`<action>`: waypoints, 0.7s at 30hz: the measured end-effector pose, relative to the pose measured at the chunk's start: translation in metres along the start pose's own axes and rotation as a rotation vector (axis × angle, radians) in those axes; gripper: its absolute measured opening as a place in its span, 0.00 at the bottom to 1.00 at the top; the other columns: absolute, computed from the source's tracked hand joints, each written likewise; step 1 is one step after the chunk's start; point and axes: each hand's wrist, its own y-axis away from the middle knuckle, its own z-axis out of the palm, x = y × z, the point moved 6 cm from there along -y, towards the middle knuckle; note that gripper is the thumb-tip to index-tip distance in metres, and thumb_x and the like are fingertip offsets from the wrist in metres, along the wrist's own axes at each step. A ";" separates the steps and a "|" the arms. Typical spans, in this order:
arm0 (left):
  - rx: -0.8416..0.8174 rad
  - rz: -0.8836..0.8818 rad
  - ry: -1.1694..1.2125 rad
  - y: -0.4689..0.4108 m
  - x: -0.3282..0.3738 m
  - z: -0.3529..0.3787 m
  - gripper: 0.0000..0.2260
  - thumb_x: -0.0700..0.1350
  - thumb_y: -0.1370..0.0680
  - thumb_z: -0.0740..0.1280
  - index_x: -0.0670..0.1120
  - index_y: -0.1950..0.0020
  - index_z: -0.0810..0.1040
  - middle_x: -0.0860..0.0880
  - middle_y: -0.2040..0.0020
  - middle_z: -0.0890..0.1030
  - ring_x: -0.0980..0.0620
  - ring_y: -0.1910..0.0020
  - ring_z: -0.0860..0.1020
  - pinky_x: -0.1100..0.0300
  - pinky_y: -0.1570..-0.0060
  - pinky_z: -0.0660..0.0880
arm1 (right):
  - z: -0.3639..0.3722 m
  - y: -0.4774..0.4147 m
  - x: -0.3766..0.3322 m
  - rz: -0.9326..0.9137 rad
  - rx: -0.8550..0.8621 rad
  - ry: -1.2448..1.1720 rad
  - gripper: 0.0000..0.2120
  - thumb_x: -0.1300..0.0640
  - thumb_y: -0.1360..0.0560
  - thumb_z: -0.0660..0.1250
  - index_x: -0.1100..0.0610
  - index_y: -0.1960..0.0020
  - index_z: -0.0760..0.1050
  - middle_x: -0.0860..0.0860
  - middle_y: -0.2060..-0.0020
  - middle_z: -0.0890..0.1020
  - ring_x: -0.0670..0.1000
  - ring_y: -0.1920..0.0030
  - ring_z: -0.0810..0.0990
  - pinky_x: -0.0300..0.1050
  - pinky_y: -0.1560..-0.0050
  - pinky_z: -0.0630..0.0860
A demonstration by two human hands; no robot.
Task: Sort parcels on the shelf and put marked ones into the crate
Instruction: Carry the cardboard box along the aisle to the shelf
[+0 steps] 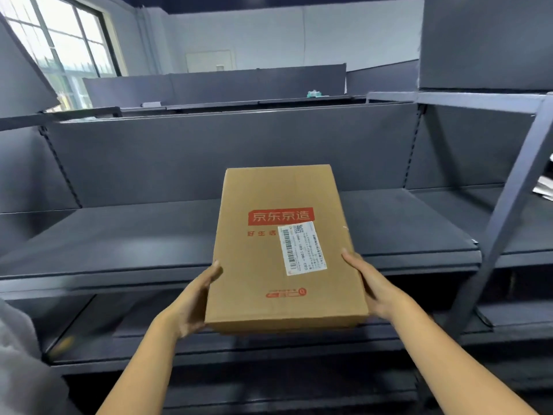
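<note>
A flat brown cardboard parcel (278,247) with a red printed logo and a white shipping label (302,248) is held in front of the dark grey shelf (119,241). Its far end reaches over the shelf board and its near end sticks out past the shelf's front edge. My left hand (194,298) grips the parcel's left side near the front corner, thumb up against the edge. My right hand (374,286) grips the right side, fingers under the box. No crate is in view.
The shelf has a lower level (209,342) beneath the parcel and a slanted grey upright post (502,211) at the right. White papers (546,184) lie at the far right edge. A window (59,40) is at the upper left.
</note>
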 end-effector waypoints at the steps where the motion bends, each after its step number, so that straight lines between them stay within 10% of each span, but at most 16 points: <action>1: 0.018 0.007 -0.015 -0.002 -0.003 0.000 0.22 0.61 0.24 0.59 0.48 0.41 0.77 0.44 0.51 0.85 0.44 0.52 0.83 0.51 0.55 0.77 | 0.003 0.007 0.004 -0.019 0.005 0.010 0.28 0.43 0.29 0.68 0.48 0.31 0.68 0.53 0.39 0.80 0.54 0.38 0.78 0.53 0.41 0.75; 11: 0.002 0.091 -0.013 0.007 -0.068 0.007 0.40 0.67 0.39 0.72 0.55 0.30 0.68 0.45 0.33 0.75 0.43 0.37 0.76 0.45 0.44 0.75 | -0.021 0.074 0.075 -0.091 0.196 0.002 0.30 0.44 0.33 0.67 0.49 0.32 0.67 0.52 0.41 0.79 0.52 0.42 0.79 0.46 0.50 0.77; 21: -0.052 -0.064 0.015 0.060 -0.178 0.038 0.49 0.60 0.52 0.80 0.52 0.34 0.69 0.43 0.39 0.76 0.45 0.45 0.77 0.48 0.52 0.75 | -0.068 0.185 0.168 0.041 0.294 -0.204 0.39 0.53 0.40 0.72 0.54 0.31 0.66 0.56 0.43 0.79 0.52 0.51 0.82 0.47 0.59 0.80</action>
